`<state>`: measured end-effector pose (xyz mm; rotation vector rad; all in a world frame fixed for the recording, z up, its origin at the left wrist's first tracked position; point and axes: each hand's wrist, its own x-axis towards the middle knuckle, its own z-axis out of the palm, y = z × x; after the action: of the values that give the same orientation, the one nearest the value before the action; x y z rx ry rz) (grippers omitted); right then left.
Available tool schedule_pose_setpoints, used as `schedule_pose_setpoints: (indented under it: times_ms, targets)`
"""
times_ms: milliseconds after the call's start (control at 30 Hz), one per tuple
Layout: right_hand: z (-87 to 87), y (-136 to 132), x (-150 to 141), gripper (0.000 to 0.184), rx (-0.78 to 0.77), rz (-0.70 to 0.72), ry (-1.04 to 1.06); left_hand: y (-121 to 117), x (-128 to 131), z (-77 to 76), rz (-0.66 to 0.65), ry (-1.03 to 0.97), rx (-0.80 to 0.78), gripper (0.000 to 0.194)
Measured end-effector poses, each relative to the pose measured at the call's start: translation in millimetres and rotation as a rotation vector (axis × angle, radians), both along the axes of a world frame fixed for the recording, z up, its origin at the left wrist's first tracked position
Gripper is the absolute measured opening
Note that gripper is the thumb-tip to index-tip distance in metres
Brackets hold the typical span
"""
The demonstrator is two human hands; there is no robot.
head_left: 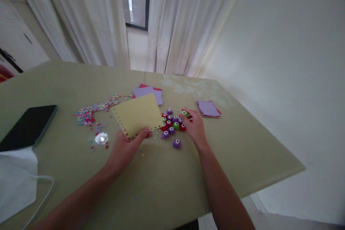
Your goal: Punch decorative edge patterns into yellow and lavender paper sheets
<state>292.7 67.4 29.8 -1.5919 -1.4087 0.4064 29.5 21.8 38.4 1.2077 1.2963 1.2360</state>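
Along the table's left edge, you have a flat black rectangular device (28, 126), with a white sheet-like item (17, 183) nearer you. Multicoloured confetti (94, 109) trails across the left half, well short of the far edge. Your left hand (124, 149) pinches a yellow square sheet of paper (137, 113), holes along its edges, above the middle; purple and red cards (158, 97) lie beyond. Round one-eyed pieces (169, 123), purple, red and green, cluster beside it. Your right hand (194, 125) pinches a green one-eyed piece (184, 114) there. Right of it sits a purple-topped card stack (208, 108); the pale green tabletop (242, 151) stretches on to the near-right corner.
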Motion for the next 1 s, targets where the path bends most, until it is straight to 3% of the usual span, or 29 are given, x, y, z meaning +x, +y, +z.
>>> schedule_pose_setpoints:
  times_ms: [167,267,333,433,500,567,633,700,867,1000]
  targets:
    - [-18.7,8.1,20.2,0.026,-0.122,-0.158,-0.362,2.1,-4.2,-3.4,0.010,0.040,0.029,0.030]
    - [-19.5,8.0,21.0,0.019,-0.186,-0.185,-0.418,4.7,-5.9,-3.9,-0.007,-0.020,0.025,0.037]
    - [-12.8,5.3,16.8,0.018,-0.101,-0.184,-0.405,6.5,-6.3,-5.5,-0.039,-0.119,0.008,0.046]
    - [3.3,-4.0,4.4,0.015,0.072,0.032,-0.362,9.5,-6.8,-10.7,-0.076,-0.214,0.023,0.043]
    - [11.8,-12.3,-5.4,0.013,0.058,0.334,-0.373,11.4,-7.1,-14.4,-0.071,-0.229,0.032,0.036]
    - [14.8,-19.2,-13.9,0.022,-0.015,0.516,-0.438,12.7,-7.1,-16.3,-0.045,-0.252,0.035,0.034]
    - [12.9,-23.0,-19.9,0.034,-0.083,0.570,-0.511,13.0,-6.7,-15.9,-0.006,-0.294,0.039,0.035]
    - [9.6,-24.0,-23.7,0.032,-0.116,0.580,-0.538,12.1,-6.2,-13.5,0.028,-0.327,0.034,0.037]
    - [11.5,-24.8,-30.4,0.025,-0.104,0.558,-0.319,8.7,-5.5,-6.5,0.034,-0.343,0.008,0.041]
    - [12.6,-28.1,-41.0,0.032,-0.187,0.561,0.188,9.7,-3.4,-4.0,0.015,-0.383,0.018,0.050]
